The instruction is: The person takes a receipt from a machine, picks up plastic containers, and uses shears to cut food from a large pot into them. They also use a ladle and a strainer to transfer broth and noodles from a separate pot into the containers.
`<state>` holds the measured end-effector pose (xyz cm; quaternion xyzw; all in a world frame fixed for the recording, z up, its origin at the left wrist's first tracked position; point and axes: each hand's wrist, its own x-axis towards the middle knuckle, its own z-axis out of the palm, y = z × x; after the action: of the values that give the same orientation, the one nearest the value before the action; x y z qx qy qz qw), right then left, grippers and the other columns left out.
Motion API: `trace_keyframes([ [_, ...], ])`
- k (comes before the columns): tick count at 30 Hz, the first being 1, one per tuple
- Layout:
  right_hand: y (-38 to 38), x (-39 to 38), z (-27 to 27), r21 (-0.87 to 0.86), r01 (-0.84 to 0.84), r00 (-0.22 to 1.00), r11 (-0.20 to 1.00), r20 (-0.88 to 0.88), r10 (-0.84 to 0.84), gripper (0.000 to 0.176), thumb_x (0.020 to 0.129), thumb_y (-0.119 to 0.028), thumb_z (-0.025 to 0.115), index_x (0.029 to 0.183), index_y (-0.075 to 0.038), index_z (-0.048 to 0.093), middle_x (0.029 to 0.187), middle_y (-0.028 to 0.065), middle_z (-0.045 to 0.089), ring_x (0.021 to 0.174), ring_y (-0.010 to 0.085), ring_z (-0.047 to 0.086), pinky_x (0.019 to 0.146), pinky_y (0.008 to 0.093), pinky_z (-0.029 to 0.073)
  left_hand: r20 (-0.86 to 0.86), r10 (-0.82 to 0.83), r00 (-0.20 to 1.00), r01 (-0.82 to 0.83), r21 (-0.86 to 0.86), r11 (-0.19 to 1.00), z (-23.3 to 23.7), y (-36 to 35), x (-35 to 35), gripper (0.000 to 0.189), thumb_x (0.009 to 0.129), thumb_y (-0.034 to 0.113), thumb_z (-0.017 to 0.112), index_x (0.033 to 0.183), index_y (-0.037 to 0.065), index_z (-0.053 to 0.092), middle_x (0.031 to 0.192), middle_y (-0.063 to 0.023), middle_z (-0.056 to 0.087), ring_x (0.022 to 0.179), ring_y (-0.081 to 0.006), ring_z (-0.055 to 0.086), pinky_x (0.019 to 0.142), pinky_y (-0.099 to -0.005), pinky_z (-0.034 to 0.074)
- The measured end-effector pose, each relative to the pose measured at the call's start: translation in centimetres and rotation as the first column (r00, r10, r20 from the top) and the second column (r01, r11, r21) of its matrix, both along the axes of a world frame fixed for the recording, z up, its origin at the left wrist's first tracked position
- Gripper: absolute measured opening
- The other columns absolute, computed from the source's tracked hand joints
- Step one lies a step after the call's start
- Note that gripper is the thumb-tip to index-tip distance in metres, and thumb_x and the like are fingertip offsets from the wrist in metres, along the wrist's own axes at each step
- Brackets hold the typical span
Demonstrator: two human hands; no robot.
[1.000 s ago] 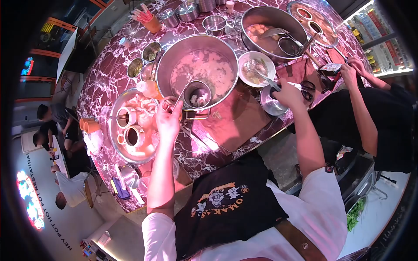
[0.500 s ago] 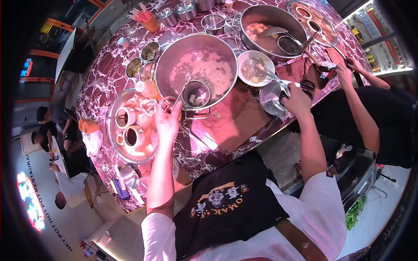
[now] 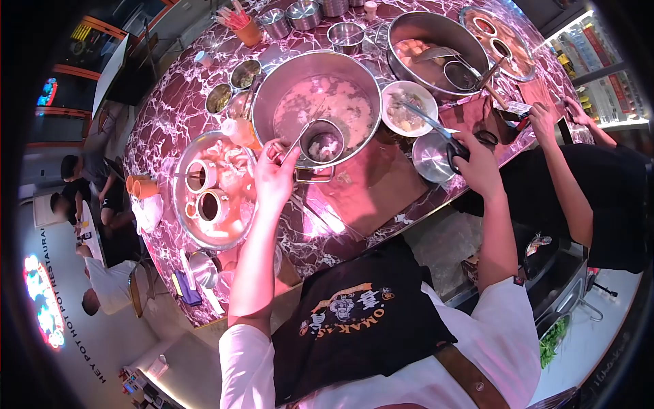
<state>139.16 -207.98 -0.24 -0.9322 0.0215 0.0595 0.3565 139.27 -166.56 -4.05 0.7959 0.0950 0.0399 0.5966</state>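
- Held a strainer ladle point(image 3: 325, 144) by its thin wire handle in the left hand point(image 3: 274, 178), fingers curled shut round the handle's end.
- Had its basket, round, deep and of shiny steel with a few pale bits at the bottom, at the near rim of the big steel pot point(image 3: 267, 92).
- Found that pot partly filled with cloudy, pinkish broth point(image 3: 327, 102) flecked with pale scraps.
- Gripped black-handled scissors point(image 3: 455, 153) in the right hand point(image 3: 480, 170), fingers closed through the loops, blades pointed up and left into the white bowl point(image 3: 392, 95); could not tell how far the blades stood apart.
- Saw brownish-grey food in a little liquid in the white bowl, which sat just right of the big pot.
- Had a small steel bowl point(image 3: 426, 163) just left of the right hand, below the white bowl; could not tell what was in it.
- Noted a second steel pot point(image 3: 436, 24) farther back on the right, with pale round balls point(image 3: 409, 49) and ladles inside.
- Noted a round steel tray point(image 3: 228, 235) left of the left hand, with two handled cups point(image 3: 199, 176) of dark liquid on it.
- Noted small condiment bowls point(image 3: 245, 73) behind the tray, all on the purple marble counter point(image 3: 170, 116).
- Saw a co-worker's hand point(image 3: 545, 114) at the counter's far right edge, well apart from the scissors.
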Motion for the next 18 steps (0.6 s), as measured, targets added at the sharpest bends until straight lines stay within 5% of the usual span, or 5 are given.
trace_keyframes([
  [3,2.8,0.4,0.4,-0.100,-0.185,0.982,0.978,0.024,0.188,0.045,0.076,-0.007,0.066,0.121,-0.005,0.060,0.100,0.0178,0.069,0.095,0.0323,0.069,0.087,0.0382,0.052,0.014,-0.016,1.000,0.016,0.016,1.000,-0.2,-0.1,0.2,0.022,0.091,0.009,0.073,0.107,0.001,0.061,0.077,0.0047,0.056,0.070,-0.0031,0.048,0.065,-0.0198,0.042],
  [9,6.4,0.2,-0.3,-0.072,-0.214,0.975,0.974,0.039,0.217,0.046,0.075,-0.016,0.068,0.120,-0.007,0.062,0.101,0.0135,0.069,0.091,0.0324,0.068,0.085,0.0403,0.053,0.067,-0.008,0.998,0.008,0.006,1.000,-0.1,-0.5,0.3,0.022,0.091,0.009,0.073,0.107,0.001,0.061,0.078,0.0038,0.058,0.071,-0.0033,0.050,0.066,-0.0203,0.043],
  [13,2.6,1.5,0.5,-0.277,-0.026,0.998,0.960,-0.057,0.011,0.046,0.077,-0.024,0.069,0.120,-0.011,0.060,0.101,0.0156,0.070,0.096,0.0358,0.068,0.085,0.0440,0.052,0.003,0.007,1.000,-0.007,0.037,0.999,0.3,0.0,-0.3,0.022,0.090,0.009,0.073,0.107,0.001,0.062,0.081,0.0026,0.060,0.073,-0.0038,0.053,0.067,-0.0204,0.044],
  [16,0.1,3.5,-2.9,-0.488,-0.078,0.987,0.869,-0.158,0.000,0.046,0.077,-0.026,0.070,0.120,-0.011,0.060,0.102,0.0159,0.071,0.097,0.0359,0.068,0.084,0.0444,0.052,0.004,0.012,1.000,-0.012,0.027,1.000,-0.3,0.6,-0.4,0.022,0.090,0.009,0.073,0.107,0.001,0.062,0.083,0.0024,0.061,0.074,-0.0040,0.053,0.068,-0.0202,0.044],
  [18,-0.6,4.5,-6.1,-0.405,-0.101,0.978,0.909,-0.207,0.017,0.047,0.077,-0.027,0.070,0.120,-0.011,0.060,0.104,0.0167,0.071,0.098,0.0354,0.068,0.084,0.0448,0.052,0.010,0.020,1.000,-0.020,-0.007,1.000,-0.6,0.6,-0.4,0.021,0.091,0.009,0.073,0.108,0.001,0.062,0.083,0.0026,0.062,0.074,-0.0039,0.053,0.068,-0.0200,0.044],
])
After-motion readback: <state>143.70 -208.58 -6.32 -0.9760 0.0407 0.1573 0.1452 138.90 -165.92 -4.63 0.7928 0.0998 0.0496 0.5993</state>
